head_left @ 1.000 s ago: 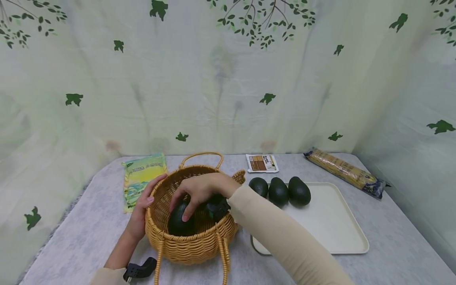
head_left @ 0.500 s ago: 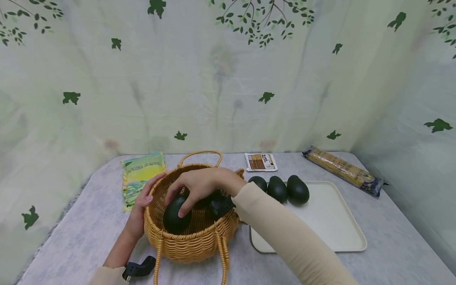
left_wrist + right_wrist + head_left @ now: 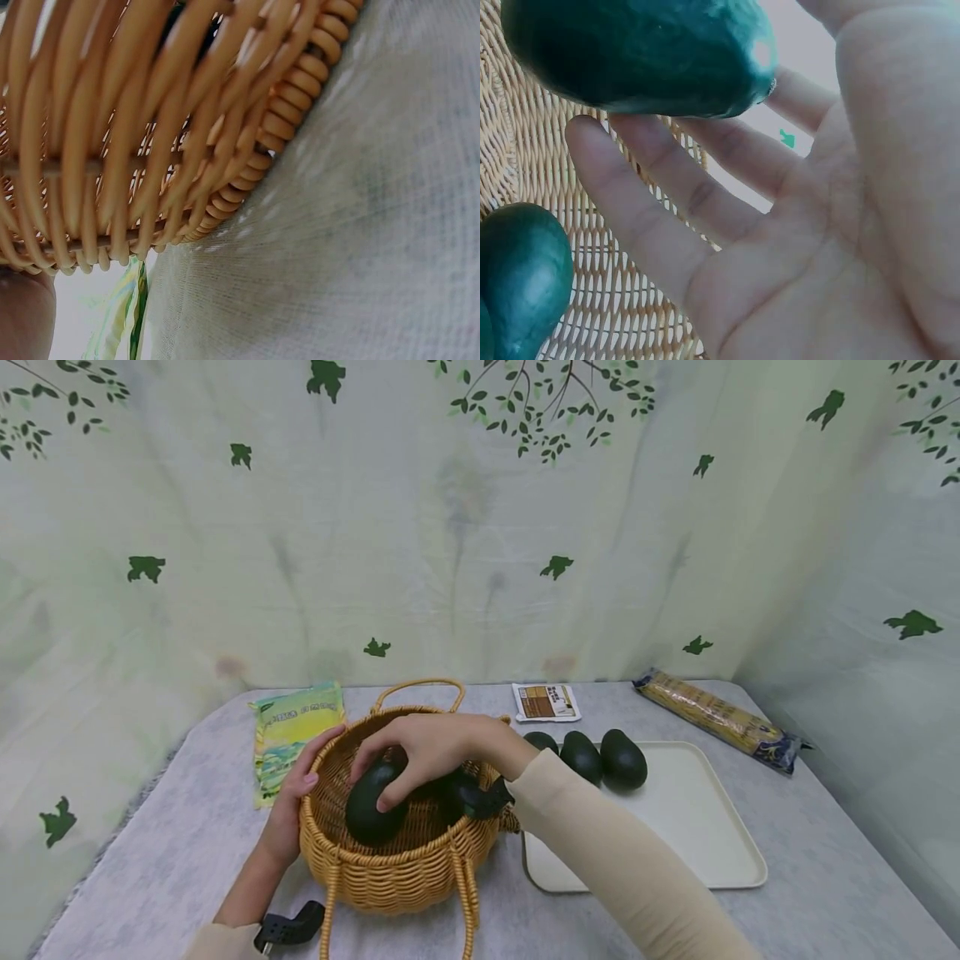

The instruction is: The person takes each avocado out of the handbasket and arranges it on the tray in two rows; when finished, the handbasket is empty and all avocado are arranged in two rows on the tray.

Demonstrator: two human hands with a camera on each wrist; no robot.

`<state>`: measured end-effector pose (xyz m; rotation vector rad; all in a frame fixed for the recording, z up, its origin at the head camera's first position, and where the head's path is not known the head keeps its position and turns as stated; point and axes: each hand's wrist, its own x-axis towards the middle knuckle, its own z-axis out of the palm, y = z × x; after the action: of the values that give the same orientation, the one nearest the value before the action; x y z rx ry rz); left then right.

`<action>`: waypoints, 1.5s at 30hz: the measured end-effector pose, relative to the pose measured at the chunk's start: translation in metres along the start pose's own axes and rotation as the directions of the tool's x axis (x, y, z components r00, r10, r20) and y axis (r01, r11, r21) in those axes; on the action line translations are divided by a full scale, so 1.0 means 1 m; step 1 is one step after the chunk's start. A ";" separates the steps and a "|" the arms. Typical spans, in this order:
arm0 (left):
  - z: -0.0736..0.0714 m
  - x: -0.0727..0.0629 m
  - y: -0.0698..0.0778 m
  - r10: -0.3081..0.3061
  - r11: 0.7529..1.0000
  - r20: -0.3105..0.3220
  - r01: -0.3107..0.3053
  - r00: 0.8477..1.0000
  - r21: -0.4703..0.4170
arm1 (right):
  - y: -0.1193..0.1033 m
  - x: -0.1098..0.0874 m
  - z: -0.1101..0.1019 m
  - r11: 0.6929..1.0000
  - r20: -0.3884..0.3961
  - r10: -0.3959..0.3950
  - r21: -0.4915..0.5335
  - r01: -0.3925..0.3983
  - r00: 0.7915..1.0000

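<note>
My right hand point(image 3: 423, 752) reaches into a round wicker basket point(image 3: 397, 885) and holds a dark green avocado point(image 3: 373, 810) between thumb and fingers. Seen from the right wrist, that avocado point(image 3: 637, 52) lies against the fingertips, with the wicker wall behind it. Lower in the basket lies another avocado point(image 3: 525, 274), with the edge of one more beside it; the right wrist partly hides these in the head view. My left hand point(image 3: 288, 806) rests against the basket's left side, its fingers lying along the rim.
Three avocados, one of them point(image 3: 624, 760) nearest the tray's middle, sit at the back left of a white tray point(image 3: 697, 827). A yellow-green packet point(image 3: 296, 735) lies behind the left hand. Farther back are a small white-and-brown packet point(image 3: 546, 702) and a long noodle package point(image 3: 716, 718).
The avocado in my right hand has risen slightly inside the basket, and the right wrist has shifted a little to the right. The left hand stays at the rim.
</note>
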<state>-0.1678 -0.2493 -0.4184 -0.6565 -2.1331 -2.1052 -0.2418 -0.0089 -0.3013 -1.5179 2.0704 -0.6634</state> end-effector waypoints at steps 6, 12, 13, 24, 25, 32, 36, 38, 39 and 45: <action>0.000 0.000 0.000 -0.005 1.000 -0.003 0.005 1.000 0.002 | -0.003 -0.009 0.001 1.000 -0.038 -0.005 0.003 0.005 0.999; 0.000 -0.001 -0.001 0.004 1.000 -0.004 -0.004 1.000 0.012 | -0.005 -0.020 0.003 1.000 -0.075 -0.009 -0.003 0.009 0.997; 0.000 -0.001 -0.001 0.004 1.000 -0.005 -0.004 1.000 0.014 | -0.005 -0.022 0.004 1.000 -0.082 -0.007 -0.001 0.007 0.997; 0.000 -0.001 -0.001 0.005 1.000 -0.015 -0.005 1.000 0.024 | -0.004 -0.040 0.011 0.998 -0.153 -0.007 0.053 0.015 0.988; 0.000 -0.001 -0.001 0.007 1.000 -0.016 -0.007 1.000 0.025 | -0.005 -0.042 0.012 0.998 -0.160 -0.008 0.056 0.017 0.987; 0.000 0.000 -0.002 0.019 0.999 -0.021 -0.018 1.000 0.027 | -0.003 -0.050 0.016 0.996 -0.198 -0.016 0.078 0.032 0.980; 0.000 0.000 -0.003 0.018 1.000 -0.019 -0.017 1.000 0.023 | -0.004 -0.056 0.017 0.996 -0.228 -0.013 0.088 0.034 0.974; 0.000 -0.001 -0.003 0.019 1.000 -0.017 -0.019 1.000 0.019 | -0.004 -0.059 0.018 0.994 -0.249 -0.004 0.102 0.030 0.968; 0.000 -0.001 -0.003 0.021 1.000 -0.015 -0.021 1.000 0.017 | -0.003 -0.061 0.018 0.993 -0.260 -0.002 0.111 0.031 0.966; -0.001 -0.001 -0.004 0.031 0.999 -0.009 -0.031 0.999 0.015 | -0.001 -0.068 0.023 0.979 -0.331 0.026 0.201 0.043 0.943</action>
<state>-0.1688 -0.2500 -0.4219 -0.6733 -2.1174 -2.0710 -0.2084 0.0542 -0.3117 -1.3713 2.1523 -1.1692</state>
